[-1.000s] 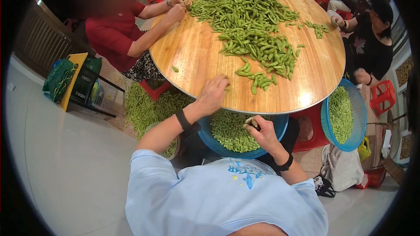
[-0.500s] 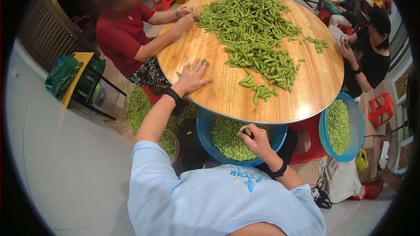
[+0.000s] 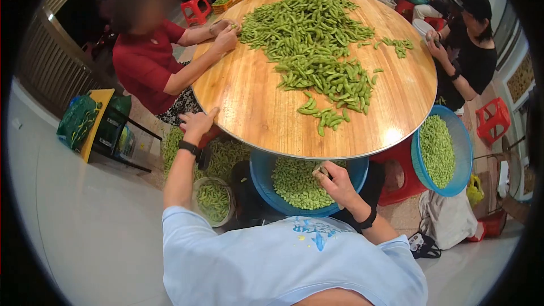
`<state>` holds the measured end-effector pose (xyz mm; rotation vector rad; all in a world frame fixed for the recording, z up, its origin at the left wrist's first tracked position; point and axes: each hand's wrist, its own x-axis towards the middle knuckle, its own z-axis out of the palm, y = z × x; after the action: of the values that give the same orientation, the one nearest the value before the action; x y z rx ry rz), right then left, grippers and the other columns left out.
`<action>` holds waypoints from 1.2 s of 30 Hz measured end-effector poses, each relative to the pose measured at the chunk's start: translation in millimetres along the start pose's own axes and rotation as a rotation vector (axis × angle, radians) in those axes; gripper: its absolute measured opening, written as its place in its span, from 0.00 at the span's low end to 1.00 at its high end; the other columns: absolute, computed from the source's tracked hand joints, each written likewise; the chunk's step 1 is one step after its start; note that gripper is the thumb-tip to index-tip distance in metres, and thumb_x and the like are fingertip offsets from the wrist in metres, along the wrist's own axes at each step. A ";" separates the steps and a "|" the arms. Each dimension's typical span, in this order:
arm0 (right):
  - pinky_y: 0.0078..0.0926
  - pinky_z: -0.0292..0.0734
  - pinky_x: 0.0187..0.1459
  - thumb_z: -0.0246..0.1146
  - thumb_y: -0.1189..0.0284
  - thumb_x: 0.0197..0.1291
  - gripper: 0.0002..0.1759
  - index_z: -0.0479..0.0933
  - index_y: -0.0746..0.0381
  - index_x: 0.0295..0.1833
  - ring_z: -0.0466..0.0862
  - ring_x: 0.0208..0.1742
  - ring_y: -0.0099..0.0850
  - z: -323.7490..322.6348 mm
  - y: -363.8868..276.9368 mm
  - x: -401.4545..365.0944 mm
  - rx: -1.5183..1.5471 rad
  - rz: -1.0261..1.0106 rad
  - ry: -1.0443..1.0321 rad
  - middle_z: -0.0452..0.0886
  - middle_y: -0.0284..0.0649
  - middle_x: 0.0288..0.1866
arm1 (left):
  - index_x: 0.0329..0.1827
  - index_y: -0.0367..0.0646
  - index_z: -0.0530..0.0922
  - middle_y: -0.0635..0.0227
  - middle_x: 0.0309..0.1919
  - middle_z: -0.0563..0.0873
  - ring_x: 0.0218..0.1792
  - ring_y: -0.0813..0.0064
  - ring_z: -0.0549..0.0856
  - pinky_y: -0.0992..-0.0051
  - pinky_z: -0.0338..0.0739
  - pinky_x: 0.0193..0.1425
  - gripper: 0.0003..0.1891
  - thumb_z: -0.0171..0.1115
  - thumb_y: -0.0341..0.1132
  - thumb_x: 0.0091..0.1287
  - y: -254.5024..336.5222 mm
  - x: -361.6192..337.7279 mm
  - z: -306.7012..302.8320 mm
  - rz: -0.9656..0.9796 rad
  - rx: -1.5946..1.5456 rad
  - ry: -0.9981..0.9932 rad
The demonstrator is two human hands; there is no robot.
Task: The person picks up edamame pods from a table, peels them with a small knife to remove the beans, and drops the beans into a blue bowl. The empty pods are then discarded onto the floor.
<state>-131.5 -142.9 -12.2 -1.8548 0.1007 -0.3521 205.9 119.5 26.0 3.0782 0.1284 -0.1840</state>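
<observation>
My left hand [image 3: 197,124] is at the left rim of the round wooden table [image 3: 238,119], fingers spread and nothing in them. A white bucket of empty-looking pods [image 3: 213,201] stands on the floor below it. My right hand [image 3: 340,186] is closed over a blue basin [image 3: 262,184] of shelled green beans [image 3: 297,184]. A small dark thing shows at its fingertips; I cannot tell what it is. Across the tabletop lies a large heap of green soybean pods [image 3: 306,28], with a few loose pods [image 3: 326,119] nearer me.
A person in red [image 3: 150,59] sits at the left of the table, another in yellow at the far side, and one in black [image 3: 470,51] at the right. A second blue basket of beans [image 3: 464,158] is by a red stool [image 3: 405,173]. Pods cover the floor at left.
My left hand has come off the tabletop toward its left edge, where it had lain flat with a pod beside it. My right hand stays over the basin. The view has shifted slightly.
</observation>
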 end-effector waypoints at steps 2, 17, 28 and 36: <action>0.20 0.72 0.25 0.53 0.72 0.68 0.10 0.75 0.68 0.40 0.79 0.24 0.21 1.2 -8.3 3.3 0.153 0.063 -0.084 0.77 0.35 0.27 | 0.54 0.30 0.78 0.45 0.62 0.73 0.70 0.44 0.61 0.45 0.59 0.66 0.34 0.57 0.58 0.63 -1.5 5.5 0.7 0.198 0.024 0.171; 0.18 0.62 0.17 0.47 0.69 0.70 0.12 0.71 0.64 0.50 0.70 0.22 0.24 12.2 7.4 -18.4 1.086 0.637 0.032 0.72 0.37 0.30 | 0.43 0.36 0.82 0.48 0.38 0.83 0.42 0.46 0.82 0.55 0.77 0.49 0.10 0.57 0.27 0.60 220.7 31.2 41.7 1.061 -0.381 0.476; 0.16 0.63 0.19 0.48 0.65 0.73 0.16 0.69 0.62 0.58 0.69 0.22 0.20 11.8 4.2 -4.9 0.892 0.399 0.004 0.71 0.34 0.30 | 0.44 0.33 0.80 0.50 0.32 0.82 0.35 0.54 0.83 0.61 0.78 0.41 0.11 0.60 0.27 0.59 168.7 -46.0 30.0 1.150 -0.467 0.315; 0.15 0.64 0.19 0.48 0.68 0.74 0.20 0.65 0.61 0.67 0.69 0.22 0.19 -4.4 -15.0 32.5 0.860 0.231 0.089 0.71 0.33 0.30 | 0.41 0.37 0.81 0.72 0.27 0.83 0.24 0.85 0.76 0.82 0.70 0.26 0.06 0.64 0.29 0.63 137.3 -163.7 5.0 0.784 -1.310 -0.742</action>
<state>-103.5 -150.3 9.3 -0.9652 0.1888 -0.2567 55.2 -30.5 47.8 1.4608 -0.6704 -0.7624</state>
